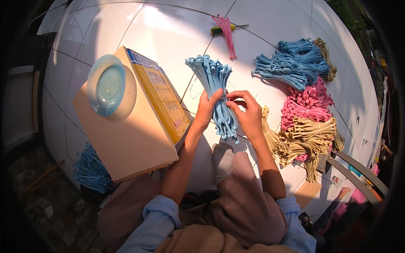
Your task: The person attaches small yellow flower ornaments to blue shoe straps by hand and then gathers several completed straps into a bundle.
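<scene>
The bundle of light blue strips (212, 74) is held upright over the tiled floor (168, 46), between the carton (126, 143) on the left and the piled blue bundles (291, 65) and pink bundles (306, 105) on the right. The step in hand is judged to be work at the bundle's narrow middle. For a sound result, the strips should be pressed firmly together there, the flared far ends should be left free, and stray strips should be tucked in before any pull is applied; under loose pressure, strips could slip out.

The bundle's left side is gripped by the left hand (204, 110), with the thumb laid across its front. The right hand (249, 111) is partly curled, its thumb and fingertips brought close together at the bundle's right side; whether a tie is pinched there cannot be told.
</scene>
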The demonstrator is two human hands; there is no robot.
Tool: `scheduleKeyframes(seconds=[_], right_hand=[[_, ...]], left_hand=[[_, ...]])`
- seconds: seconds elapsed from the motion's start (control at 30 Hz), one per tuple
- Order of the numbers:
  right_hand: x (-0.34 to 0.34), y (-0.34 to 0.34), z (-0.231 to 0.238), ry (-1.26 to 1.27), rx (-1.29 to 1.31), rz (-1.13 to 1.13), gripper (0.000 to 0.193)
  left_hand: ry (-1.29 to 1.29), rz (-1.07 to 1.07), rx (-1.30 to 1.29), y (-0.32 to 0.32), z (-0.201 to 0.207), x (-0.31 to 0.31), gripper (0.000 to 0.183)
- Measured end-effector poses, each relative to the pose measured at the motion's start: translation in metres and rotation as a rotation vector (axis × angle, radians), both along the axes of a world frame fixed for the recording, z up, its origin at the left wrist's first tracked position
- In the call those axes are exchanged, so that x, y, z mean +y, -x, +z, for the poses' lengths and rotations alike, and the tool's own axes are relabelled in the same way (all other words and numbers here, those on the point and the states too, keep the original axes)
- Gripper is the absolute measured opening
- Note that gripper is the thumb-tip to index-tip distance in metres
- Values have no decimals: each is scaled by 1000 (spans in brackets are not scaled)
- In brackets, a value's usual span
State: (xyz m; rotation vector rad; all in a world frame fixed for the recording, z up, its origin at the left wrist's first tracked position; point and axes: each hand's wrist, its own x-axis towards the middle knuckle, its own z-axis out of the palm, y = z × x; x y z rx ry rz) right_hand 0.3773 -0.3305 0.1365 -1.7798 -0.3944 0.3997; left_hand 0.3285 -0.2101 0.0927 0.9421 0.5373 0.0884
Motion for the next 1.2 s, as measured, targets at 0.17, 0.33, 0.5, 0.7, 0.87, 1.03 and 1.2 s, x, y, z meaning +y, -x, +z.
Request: scheduleKeyframes(seconds=[0.17, 0.33, 0.5, 0.7, 0.87, 1.03, 1.2], right_hand=[[4, 6, 4, 73, -270, -23, 25], [5, 8, -2, 128, -460, 0, 23], [-1, 2, -15, 228, -592, -27, 23], [-25, -30, -13, 410, -642, -150, 22], [-33, -33, -16, 394, -615, -211, 14], [-43, -38, -7, 264, -158, -138, 14], [-23, -25, -5, 231, -295, 121, 34]], left_hand=[[8, 11, -9, -1, 1, -4, 32], [-57, 8, 9, -2, 2, -8, 32], [-66, -3, 77, -3, 1, -9, 31], [-70, -44, 53, 0, -5, -13, 31], [-140, -64, 55, -6, -3, -19, 30], [-107, 35, 122, -5, -5, -5, 31], [-198, 6, 114, 3, -16, 2, 34]])
